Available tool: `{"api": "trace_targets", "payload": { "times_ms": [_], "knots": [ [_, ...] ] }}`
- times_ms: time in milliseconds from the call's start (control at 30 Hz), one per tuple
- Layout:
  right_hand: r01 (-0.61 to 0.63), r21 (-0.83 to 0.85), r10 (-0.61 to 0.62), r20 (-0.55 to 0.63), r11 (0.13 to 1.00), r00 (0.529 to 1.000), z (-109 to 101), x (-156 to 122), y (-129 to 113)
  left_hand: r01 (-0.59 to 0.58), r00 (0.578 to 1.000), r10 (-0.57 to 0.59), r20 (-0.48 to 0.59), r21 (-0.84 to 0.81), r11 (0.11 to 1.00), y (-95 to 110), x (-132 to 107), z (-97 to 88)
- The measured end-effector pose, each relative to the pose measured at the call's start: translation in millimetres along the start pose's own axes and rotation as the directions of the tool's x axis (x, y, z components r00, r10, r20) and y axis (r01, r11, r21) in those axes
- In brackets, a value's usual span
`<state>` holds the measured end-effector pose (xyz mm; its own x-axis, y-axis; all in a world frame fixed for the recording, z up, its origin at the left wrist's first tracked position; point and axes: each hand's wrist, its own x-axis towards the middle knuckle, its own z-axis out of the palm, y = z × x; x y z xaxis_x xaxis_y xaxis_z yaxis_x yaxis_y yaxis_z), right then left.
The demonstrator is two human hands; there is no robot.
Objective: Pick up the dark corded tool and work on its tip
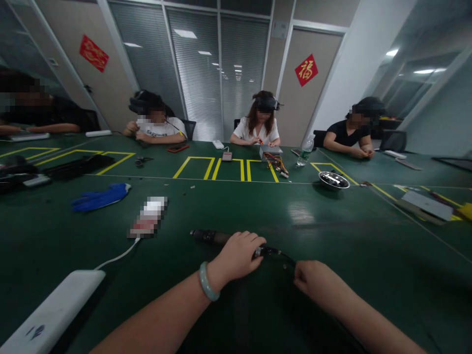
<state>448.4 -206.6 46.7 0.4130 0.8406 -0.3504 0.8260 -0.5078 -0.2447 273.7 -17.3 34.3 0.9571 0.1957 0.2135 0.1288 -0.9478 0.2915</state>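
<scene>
On the near middle of the broad green desk [155, 305], see a long, dark, cylindrical tool [212, 237], lying slightly aslant beneath the left hand [239, 253]. Note the left grip, wrapped over the cord end of that tool, and the right hand [313, 280], with grip apparently curled round a thin black cord [287, 257]. For good handling, keep the barrel steady with the left palm, and guide the cord gently, without tugging or sharp bends at the joint. Count two working hands, one tool, one cord. Count also one blue fabric glove [101, 197], one long white plastic block [55, 314], one round shiny metal bowl [334, 181], one clear plastic bottle [305, 147], and four seated co-workers [256, 129] opposite.
</scene>
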Motion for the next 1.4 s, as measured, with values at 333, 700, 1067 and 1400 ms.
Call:
{"api": "trace_targets", "payload": {
  "times_ms": [333, 700, 1067, 1400],
  "knots": [
    [0.093, 0.669, -0.105, -0.022, 0.737, 0.994, 17, 44, -3, -0.036, 0.998, 0.041, -0.044, 0.1, 0.994, 3, 11, 16.4],
    [0.146, 0.586, -0.062, -0.162, 0.797, 0.985, 20, 81, -5, 0.023, 0.998, -0.014, -0.062, 0.149, 0.989, 4, 31, 26.8],
    [0.211, 0.345, -0.058, -0.404, 0.914, 0.913, 12, 61, -3, -0.021, 0.996, 0.032, -0.08, 0.137, 0.99, 0, 32, 25.7],
    [0.323, 0.111, -0.235, -0.477, 0.94, 0.847, 19, 57, -6, -0.019, 0.999, 0.022, -0.042, 0.071, 0.997, -10, 21, 17.4]
  ]
}}
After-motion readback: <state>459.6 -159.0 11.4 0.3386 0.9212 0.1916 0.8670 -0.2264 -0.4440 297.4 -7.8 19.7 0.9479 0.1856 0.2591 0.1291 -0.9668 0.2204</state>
